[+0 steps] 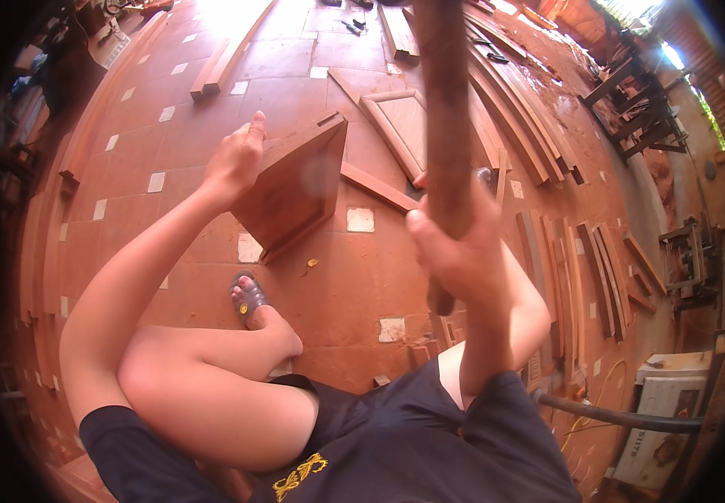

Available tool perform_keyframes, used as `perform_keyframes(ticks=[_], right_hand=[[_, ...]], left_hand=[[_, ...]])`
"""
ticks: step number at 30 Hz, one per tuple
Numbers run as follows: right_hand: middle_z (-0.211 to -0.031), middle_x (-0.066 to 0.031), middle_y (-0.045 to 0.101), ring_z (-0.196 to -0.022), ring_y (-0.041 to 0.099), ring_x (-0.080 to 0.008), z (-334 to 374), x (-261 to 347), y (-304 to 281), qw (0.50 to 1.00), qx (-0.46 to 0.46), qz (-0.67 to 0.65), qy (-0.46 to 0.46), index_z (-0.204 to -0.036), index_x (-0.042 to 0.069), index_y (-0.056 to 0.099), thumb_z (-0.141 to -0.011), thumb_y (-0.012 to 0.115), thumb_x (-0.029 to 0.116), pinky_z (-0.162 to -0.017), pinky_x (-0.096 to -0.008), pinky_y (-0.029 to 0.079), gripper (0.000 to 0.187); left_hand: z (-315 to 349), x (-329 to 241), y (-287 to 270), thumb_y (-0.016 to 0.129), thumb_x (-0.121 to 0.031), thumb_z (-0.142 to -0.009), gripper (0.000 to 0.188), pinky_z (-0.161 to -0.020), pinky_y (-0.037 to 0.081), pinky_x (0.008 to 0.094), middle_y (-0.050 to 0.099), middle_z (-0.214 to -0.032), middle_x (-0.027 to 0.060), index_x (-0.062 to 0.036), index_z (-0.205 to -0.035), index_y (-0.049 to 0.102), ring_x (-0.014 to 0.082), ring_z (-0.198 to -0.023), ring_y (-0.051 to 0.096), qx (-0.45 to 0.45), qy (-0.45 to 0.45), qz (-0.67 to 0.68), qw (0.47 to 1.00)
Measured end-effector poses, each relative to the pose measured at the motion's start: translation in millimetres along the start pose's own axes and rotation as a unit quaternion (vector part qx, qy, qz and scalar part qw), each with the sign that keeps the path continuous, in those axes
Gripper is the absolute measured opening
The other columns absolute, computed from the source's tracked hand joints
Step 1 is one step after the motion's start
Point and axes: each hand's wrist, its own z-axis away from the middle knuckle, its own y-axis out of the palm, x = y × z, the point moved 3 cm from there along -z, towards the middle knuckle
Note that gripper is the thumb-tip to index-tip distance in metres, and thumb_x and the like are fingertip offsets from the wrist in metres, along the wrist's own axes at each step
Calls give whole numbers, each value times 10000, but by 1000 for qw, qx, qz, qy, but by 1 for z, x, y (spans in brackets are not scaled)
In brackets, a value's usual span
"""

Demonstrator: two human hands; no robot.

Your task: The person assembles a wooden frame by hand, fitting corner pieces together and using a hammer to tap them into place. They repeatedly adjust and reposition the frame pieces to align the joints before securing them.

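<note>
My left hand (238, 159) grips the far left edge of a brown wooden panel (299, 180), its thumb pointing up. The panel stands tilted on the tiled floor, with a dark slot in its upper end. In front of me my right hand (463, 247) is wrapped round a thick wooden stick (448, 109), held upright and close to the view. The stick's upper end runs out of the picture, so I cannot tell whether it bears a head. A narrow wooden strip (379, 186) lies beyond the panel, near a lighter framed wooden panel (400, 126).
Long timber pieces (513, 117) lie at the far right, and several shorter ones (563, 285) nearer. More long timber (102, 101) runs along the left. A white box (660, 419) stands at the lower right, near a dark hose-like bar (622, 417). My sandalled foot (253, 302) rests below the panel.
</note>
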Motion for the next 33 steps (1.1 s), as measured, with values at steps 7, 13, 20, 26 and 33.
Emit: perform_keyframes(ticks=[7, 13, 20, 26, 33], right_hand=[[-743, -103, 613, -683, 623, -167, -13, -88, 18, 979, 64, 175, 84, -1075, 14, 541, -830, 610, 91, -617, -345, 493, 266], [-694, -69, 606, -544, 589, -141, -11, -58, -11, 982, 13, 130, 133, -1125, 11, 552, -848, 660, 115, -456, -311, 474, 315], [-704, -40, 592, -531, 567, -124, -3, -68, -26, 983, 29, 111, 146, -1200, 24, 548, -857, 663, 111, -444, -299, 461, 372], [-642, -20, 506, -445, 475, -108, -6, -98, -32, 941, 80, -186, 270, -1184, 39, 507, -846, 644, 33, -401, -289, 397, 365], [-652, -14, 412, -400, 342, -90, -34, -169, -56, 823, 123, -516, 203, -1154, 67, 442, -872, 534, 79, -361, -253, 342, 297]], left_hand=[[3, -9, 4, 214, -492, -1038, 665, -974, 433, 528, 660, -1109, 290, -8, -1107, 664, 482, -1114, 584, -18, 30, -78, 996], [10, -19, 3, 362, -409, -1014, 519, -906, 473, 527, 686, -1015, 266, 6, -980, 672, 446, -1022, 631, 44, 47, -168, 984], [27, -36, 12, 595, -447, -911, 444, -871, 509, 495, 704, -962, 216, -12, -994, 637, 393, -987, 662, 90, 84, -177, 976], [25, -29, 15, 673, -414, -888, 473, -871, 521, 479, 687, -1032, 240, 1, -1106, 610, 383, -1020, 656, 76, 113, -185, 973], [22, -29, 17, 654, -425, -906, 493, -850, 523, 491, 679, -1058, 234, 10, -1134, 608, 387, -1000, 659, 65, 137, -184, 971]])
